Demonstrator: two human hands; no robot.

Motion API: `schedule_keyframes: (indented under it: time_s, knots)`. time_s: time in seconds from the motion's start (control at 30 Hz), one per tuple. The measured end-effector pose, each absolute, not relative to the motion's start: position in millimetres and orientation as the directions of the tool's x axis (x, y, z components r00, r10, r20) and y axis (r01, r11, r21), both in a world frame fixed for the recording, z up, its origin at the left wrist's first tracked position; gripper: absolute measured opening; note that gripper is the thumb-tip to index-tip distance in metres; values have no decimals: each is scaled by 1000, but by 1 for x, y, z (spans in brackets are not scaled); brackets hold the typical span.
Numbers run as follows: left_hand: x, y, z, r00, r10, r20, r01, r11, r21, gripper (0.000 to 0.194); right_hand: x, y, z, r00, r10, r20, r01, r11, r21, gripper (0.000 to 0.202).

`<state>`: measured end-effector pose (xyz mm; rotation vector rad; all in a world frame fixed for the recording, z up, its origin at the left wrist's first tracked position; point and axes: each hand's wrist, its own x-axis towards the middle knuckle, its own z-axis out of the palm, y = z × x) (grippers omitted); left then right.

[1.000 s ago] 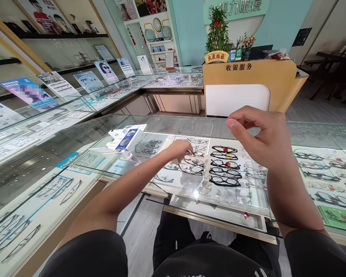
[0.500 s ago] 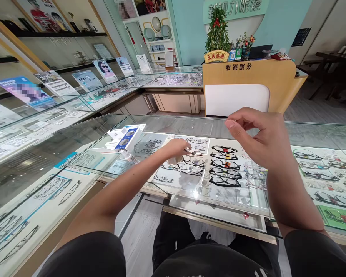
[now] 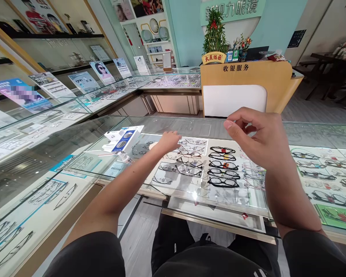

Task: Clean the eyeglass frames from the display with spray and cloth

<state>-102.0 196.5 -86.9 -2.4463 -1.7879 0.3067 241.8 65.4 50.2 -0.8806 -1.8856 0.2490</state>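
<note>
Curled, its grip hidden, the left hand [image 3: 169,141] sits nearer the brown-rimmed glasses [image 3: 189,154], lying crosswise to its right; the right hand [image 3: 256,134], loosely curled, hangs empty.

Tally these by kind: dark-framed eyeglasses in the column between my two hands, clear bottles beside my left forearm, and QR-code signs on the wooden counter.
Dark-framed eyeglasses: 5
Clear bottle: 1
QR-code signs: 2
Total: 8

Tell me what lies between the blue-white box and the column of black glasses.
The head view shows the left hand and several other pairs of glasses between the box and the black glasses.
</note>
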Motion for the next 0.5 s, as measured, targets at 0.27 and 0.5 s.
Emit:
schedule_keyframes:
  time_s: [0.27,0.5]
  knots:
    - [-69,211,-107,550,827,-114,832,-555,-15,21,242,66,49,-252,682,687,459,709,-536,23]
    - [-70,211,-98,543,834,-103,840,-540,58,17,246,70,54,-234,753,615,405,651,-642,25]
